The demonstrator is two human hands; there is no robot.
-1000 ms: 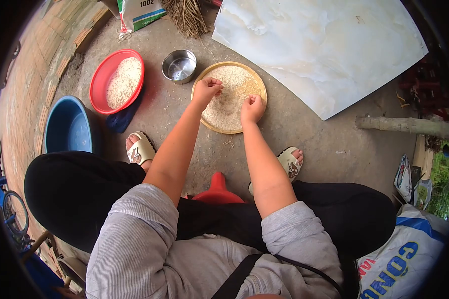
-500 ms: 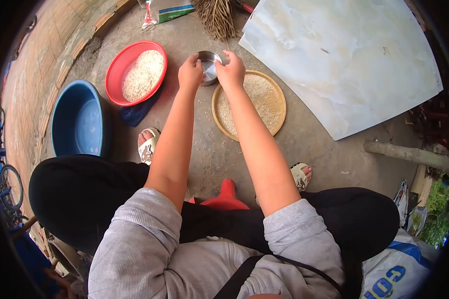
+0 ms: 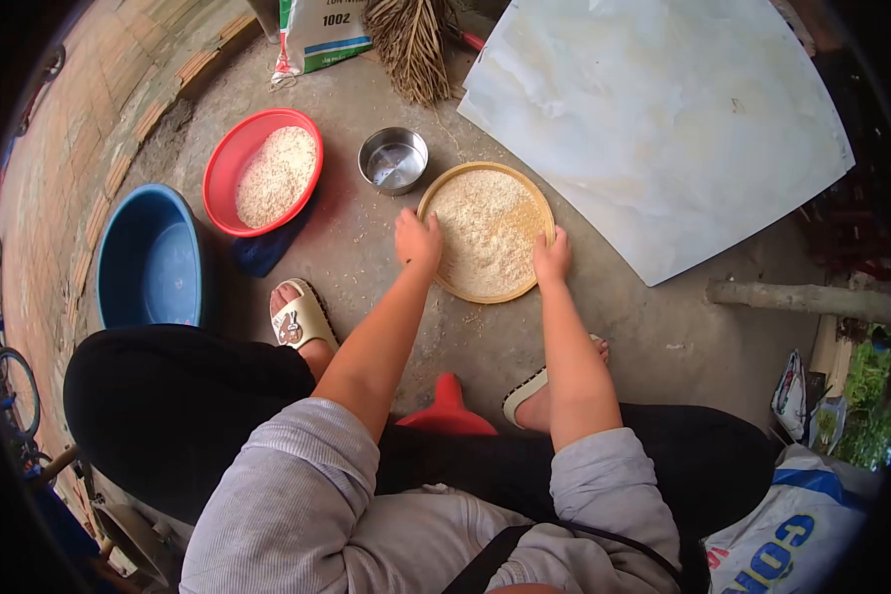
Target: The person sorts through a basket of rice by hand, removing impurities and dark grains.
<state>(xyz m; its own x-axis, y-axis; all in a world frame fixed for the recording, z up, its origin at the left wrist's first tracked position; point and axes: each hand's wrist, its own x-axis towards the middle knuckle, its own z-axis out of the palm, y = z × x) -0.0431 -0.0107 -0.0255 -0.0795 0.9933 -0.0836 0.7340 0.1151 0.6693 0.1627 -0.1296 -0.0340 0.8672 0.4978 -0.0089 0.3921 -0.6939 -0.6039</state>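
Both my hands are at the rim of a round, shallow woven winnowing tray (image 3: 489, 299) on the ground. Pale rice grains (image 3: 485, 228) are spread over most of it, and the woven bottom shows through at the right. My left hand (image 3: 418, 241) grips the left edge, its fingers partly hidden beneath or behind the rim. On the right edge my right hand (image 3: 552, 257) is closed, with the thumb over the rim. A steel bowl (image 3: 394, 162) stands just beyond my left hand, touched by neither hand, with no grains visible inside.
To the left, a red basin (image 3: 215, 196) holds more grains, and a blue basin (image 3: 168, 255) stands nearer me. A straw broom (image 3: 408, 49) and a printed sack (image 3: 322, 35) lie at the back. A large marbled sheet (image 3: 653, 129) covers the right. A wooden pole (image 3: 797, 297) lies below it.
My hands have let go of the steel bowl, which now stands on the ground. They have come down and apart to the sides of the winnowing tray. The view has shifted slightly.
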